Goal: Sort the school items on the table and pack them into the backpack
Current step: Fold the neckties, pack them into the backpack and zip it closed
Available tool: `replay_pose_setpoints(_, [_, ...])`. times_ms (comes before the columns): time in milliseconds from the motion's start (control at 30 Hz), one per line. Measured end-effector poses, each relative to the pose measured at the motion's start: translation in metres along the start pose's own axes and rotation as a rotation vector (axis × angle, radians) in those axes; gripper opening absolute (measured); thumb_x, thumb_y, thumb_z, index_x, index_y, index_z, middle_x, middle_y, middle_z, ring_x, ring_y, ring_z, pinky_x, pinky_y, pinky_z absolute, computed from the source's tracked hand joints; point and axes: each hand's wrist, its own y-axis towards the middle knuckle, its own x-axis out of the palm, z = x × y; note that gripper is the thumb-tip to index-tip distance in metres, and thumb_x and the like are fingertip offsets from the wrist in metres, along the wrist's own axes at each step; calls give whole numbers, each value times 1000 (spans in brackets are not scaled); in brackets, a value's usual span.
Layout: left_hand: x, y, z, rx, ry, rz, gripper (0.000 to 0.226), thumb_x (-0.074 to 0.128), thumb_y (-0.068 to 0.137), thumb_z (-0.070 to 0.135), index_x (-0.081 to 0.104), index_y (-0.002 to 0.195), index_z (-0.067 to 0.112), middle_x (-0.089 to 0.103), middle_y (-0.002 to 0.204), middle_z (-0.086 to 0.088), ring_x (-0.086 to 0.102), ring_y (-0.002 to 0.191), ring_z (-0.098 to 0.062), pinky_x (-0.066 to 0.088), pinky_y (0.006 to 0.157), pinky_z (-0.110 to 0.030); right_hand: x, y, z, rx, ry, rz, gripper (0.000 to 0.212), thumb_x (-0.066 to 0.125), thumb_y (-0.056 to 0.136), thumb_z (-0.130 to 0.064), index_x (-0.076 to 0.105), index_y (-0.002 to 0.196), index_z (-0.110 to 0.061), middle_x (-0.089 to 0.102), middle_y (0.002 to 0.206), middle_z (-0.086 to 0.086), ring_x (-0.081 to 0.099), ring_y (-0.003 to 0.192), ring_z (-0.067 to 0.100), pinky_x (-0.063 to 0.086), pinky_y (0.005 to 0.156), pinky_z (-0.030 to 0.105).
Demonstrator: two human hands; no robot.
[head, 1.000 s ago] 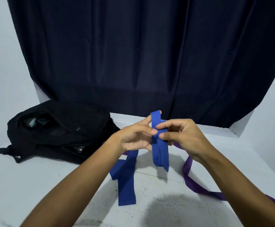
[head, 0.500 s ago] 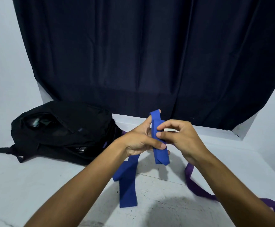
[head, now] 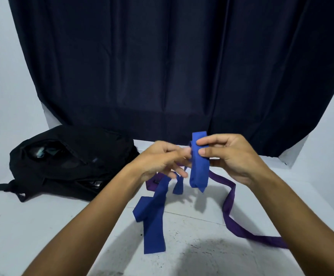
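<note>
A blue cloth band (head: 199,168) is folded upright above the table, and my right hand (head: 228,158) pinches its top between thumb and fingers. My left hand (head: 162,160) is blurred just left of the fold, its fingers on the band's loose part, whose long end (head: 154,226) trails down onto the table. A purple band (head: 230,204) lies on the table behind and to the right of my hands. The black backpack (head: 72,162) lies on its side at the left with its top opening showing dark contents.
The white table (head: 42,226) carries everything and has a seam across its middle. A dark curtain (head: 172,66) hangs behind it against the white walls. The backpack's strap (head: 0,188) sticks out toward the table's left edge.
The folded bundle in my right hand has grown thicker and shifted right. My left hand has slid off the fold and down to the loose part, and more of the blue tail lies on the table.
</note>
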Motion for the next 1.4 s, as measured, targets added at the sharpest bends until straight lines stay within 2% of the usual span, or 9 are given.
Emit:
replay_pose_setpoints(100, [3, 10, -2, 287, -80, 326, 16, 65, 91, 22, 66, 81, 9, 71, 75, -3, 64, 63, -15, 50, 57, -24, -9, 3, -16, 14, 67, -32, 19, 63, 80, 10, 70, 89, -5, 73, 91, 15, 69, 81, 23, 59, 73, 37])
replay_pose_setpoints(200, [17, 22, -7, 411, -152, 258, 18, 58, 85, 14, 70, 98, 17, 73, 96, 0, 68, 97, -21, 54, 87, -31, -13, 5, -29, 16, 159, -66, 19, 59, 82, 8, 68, 95, -4, 74, 91, 13, 72, 82, 23, 60, 70, 36])
replay_pose_setpoints(400, [48, 29, -5, 335, -314, 164, 18, 59, 87, 24, 68, 98, 13, 67, 85, -9, 61, 74, -27, 50, 67, -36, -17, 6, -41, -3, 294, -84, 30, 58, 78, 5, 66, 105, -3, 74, 98, 13, 72, 87, 24, 59, 67, 36])
replay_pose_setpoints(533, [58, 28, -5, 311, -371, 148, 24, 46, 102, 14, 63, 99, -2, 71, 78, -13, 68, 64, -27, 57, 70, -48, -23, 7, -45, -36, 317, -51, 30, 58, 77, 4, 66, 104, -4, 74, 97, 13, 72, 90, 24, 59, 69, 36])
replay_pose_setpoints(633, [58, 26, -1, 207, -502, 136, 28, 45, 102, 16, 64, 107, -4, 72, 92, -19, 70, 77, -31, 59, 71, -44, -25, 8, -41, -46, 242, -15, 27, 57, 83, 8, 67, 104, -5, 73, 101, 14, 71, 93, 25, 60, 76, 40])
replay_pose_setpoints(767, [53, 30, 3, 99, -676, 135, 33, 45, 102, 17, 59, 122, -5, 64, 118, -27, 64, 99, -37, 48, 95, -56, -18, 7, -25, -46, 83, 27, 25, 62, 81, 11, 69, 99, -5, 71, 101, 21, 68, 86, 31, 55, 80, 45])
replay_pose_setpoints(967, [56, 26, 8, -31, -864, 60, 47, 51, 96, 31, 56, 130, 0, 62, 126, -20, 61, 115, -41, 59, 74, -51, -6, 8, -11, -155, -105, 141, 28, 68, 78, 13, 70, 99, -5, 74, 81, 6, 69, 66, 15, 56, 59, 25])
replay_pose_setpoints(1167, [58, 23, 2, 146, -628, -2, 42, 48, 87, -17, 55, 127, -6, 57, 129, -25, 56, 121, -39, 58, 83, -43, -2, 10, -6, -257, -231, 179, 29, 70, 77, 12, 72, 90, -14, 73, 86, 1, 68, 71, 6, 52, 62, 15])
replay_pose_setpoints(1400, [57, 22, 0, 209, -523, 53, 45, 44, 86, -25, 58, 122, -1, 66, 116, -13, 67, 97, -26, 59, 84, -41, 0, 5, -1, -132, -56, 141, 25, 64, 80, 14, 73, 90, -7, 71, 84, 11, 70, 68, 13, 58, 58, 27])
